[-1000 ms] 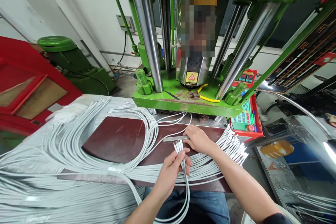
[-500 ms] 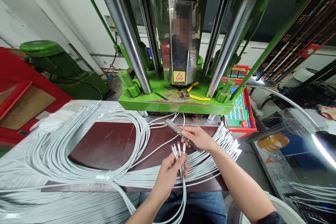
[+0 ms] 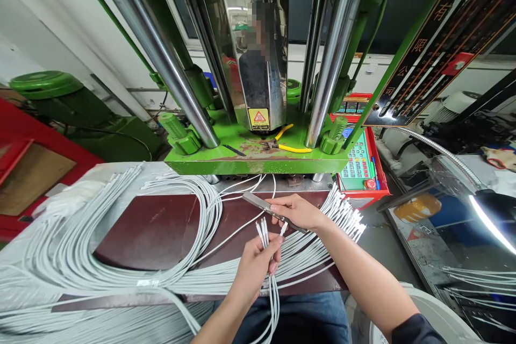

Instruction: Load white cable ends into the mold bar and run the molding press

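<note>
My left hand (image 3: pixel 255 263) is closed around several white cables (image 3: pixel 273 301), whose small connector ends (image 3: pixel 263 230) point up above the fingers. One connector (image 3: pixel 284 228) leans to the right, apart from the others, close to the fingers of my right hand. In my right hand (image 3: pixel 296 212) is a long flat grey metal tool (image 3: pixel 253 202), gripped with its wide end pointing up and left; its exact kind is unclear. Behind and right of both hands lies a large bundle of white cables (image 3: pixel 310 244) on the brown board (image 3: pixel 153 226).
A green press (image 3: pixel 258 165) with steel columns stands in front. Yellow-handled pliers (image 3: pixel 294 148) and a thin dark strip (image 3: pixel 234 150) lie on its base. Looped cables (image 3: pixel 212 209) spread left. At right are a control panel (image 3: pixel 357 164), a lit lamp (image 3: pixel 492 226) and a white bin (image 3: pixel 427 312).
The view has shifted to the right. One connector has tilted right, away from the others in my left hand, and my right hand with the tool is now closer to it.
</note>
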### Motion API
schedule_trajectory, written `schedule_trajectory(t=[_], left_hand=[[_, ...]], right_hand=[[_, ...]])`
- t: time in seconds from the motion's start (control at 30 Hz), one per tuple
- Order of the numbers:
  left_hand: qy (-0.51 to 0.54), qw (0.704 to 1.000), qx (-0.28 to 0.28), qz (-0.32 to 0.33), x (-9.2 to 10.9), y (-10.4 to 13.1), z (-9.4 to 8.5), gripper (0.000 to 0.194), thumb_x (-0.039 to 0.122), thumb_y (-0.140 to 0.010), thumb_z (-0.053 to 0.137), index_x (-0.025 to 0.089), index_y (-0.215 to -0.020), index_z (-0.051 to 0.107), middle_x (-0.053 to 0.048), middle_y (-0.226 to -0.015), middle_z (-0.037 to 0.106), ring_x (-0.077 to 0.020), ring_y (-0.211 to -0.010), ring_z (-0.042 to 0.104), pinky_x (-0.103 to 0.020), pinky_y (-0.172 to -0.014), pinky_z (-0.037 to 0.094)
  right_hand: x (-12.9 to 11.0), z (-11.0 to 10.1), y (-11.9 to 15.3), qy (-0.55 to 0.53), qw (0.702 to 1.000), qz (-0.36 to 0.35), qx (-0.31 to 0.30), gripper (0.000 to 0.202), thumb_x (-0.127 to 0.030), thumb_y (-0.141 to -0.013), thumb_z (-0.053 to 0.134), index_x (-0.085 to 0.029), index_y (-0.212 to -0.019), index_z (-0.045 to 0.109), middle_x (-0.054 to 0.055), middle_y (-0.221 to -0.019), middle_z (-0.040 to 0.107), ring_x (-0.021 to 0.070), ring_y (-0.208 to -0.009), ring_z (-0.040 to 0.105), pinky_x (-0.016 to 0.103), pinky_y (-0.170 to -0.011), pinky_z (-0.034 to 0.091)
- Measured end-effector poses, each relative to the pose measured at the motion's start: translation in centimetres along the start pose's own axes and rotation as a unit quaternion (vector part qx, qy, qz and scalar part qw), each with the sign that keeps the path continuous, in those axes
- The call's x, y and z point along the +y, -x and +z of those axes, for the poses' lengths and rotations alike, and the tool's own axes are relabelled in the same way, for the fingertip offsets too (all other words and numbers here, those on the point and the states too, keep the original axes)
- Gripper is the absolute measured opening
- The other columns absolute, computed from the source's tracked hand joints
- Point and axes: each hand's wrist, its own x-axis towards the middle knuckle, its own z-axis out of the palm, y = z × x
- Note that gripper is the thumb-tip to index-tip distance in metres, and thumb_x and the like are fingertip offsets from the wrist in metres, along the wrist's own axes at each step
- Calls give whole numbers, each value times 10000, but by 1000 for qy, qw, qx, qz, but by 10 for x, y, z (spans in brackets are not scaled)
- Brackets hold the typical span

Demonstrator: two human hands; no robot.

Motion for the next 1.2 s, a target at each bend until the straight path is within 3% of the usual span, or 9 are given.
schedule_trajectory(t=[0.5, 0.6, 0.7, 0.77, 0.83, 1.03, 1.2], left_hand=[[-13, 1000, 23, 0, 6, -1, 4, 290, 405, -712, 672, 144, -633, 572, 46, -480, 488, -46, -338, 359, -197, -364, 249], [-9, 1000, 13, 2, 8, -1, 5, 266, 398, -732, 667, 139, -720, 606, 20, -524, 552, -69, -368, 437, -210, -399, 321], [62, 998, 4, -12, 9, 2, 4, 291, 408, -733, 685, 162, -867, 603, -10, -637, 631, -121, -502, 560, -254, -523, 446], [97, 995, 9, -12, 8, 4, 3, 272, 403, -724, 701, 168, -801, 587, -15, -668, 635, -135, -581, 589, -277, -600, 480], [96, 995, 16, 1, 6, 5, 0, 267, 392, -725, 705, 164, -709, 567, -3, -652, 609, -120, -576, 567, -261, -592, 472], [43, 998, 42, 29, 2, 5, -5, 284, 410, -735, 689, 150, -688, 585, 30, -562, 530, -73, -440, 427, -209, -418, 343], [29, 999, 16, 12, 3, 4, -8, 287, 425, -767, 649, 140, -768, 618, 21, -558, 543, -78, -423, 431, -218, -426, 345]], right_hand=[[-4, 5, 2, 55, 998, -21, 13, 437, -355, -864, 547, -155, -1250, 590, 5, -662, 600, 90, -546, 477, 199, -496, 370], [-4, 4, 2, 59, 998, -27, 10, 442, -372, -863, 546, -162, -1250, 591, 0, -664, 595, 89, -549, 476, 201, -507, 375], [-1, -2, 0, 54, 998, -41, 8, 431, -387, -866, 545, -167, -1232, 607, 1, -667, 597, 91, -565, 482, 209, -544, 393], [2, -5, -1, 59, 997, -40, 2, 426, -397, -867, 545, -184, -1230, 609, 1, -664, 604, 91, -557, 482, 212, -547, 394], [5, -9, -2, 60, 998, -33, -7, 432, -421, -867, 544, -209, -1240, 601, 0, -672, 616, 91, -544, 484, 217, -544, 399], [8, -11, -3, 39, 999, -29, -18, 476, -482, -851, 557, -218, -1246, 595, 2, -686, 625, 97, -537, 495, 242, -572, 424], [5, -9, -2, 53, 998, -30, -7, 455, -479, -833, 579, -211, -1197, 634, -1, -685, 616, 104, -536, 500, 246, -570, 414]])
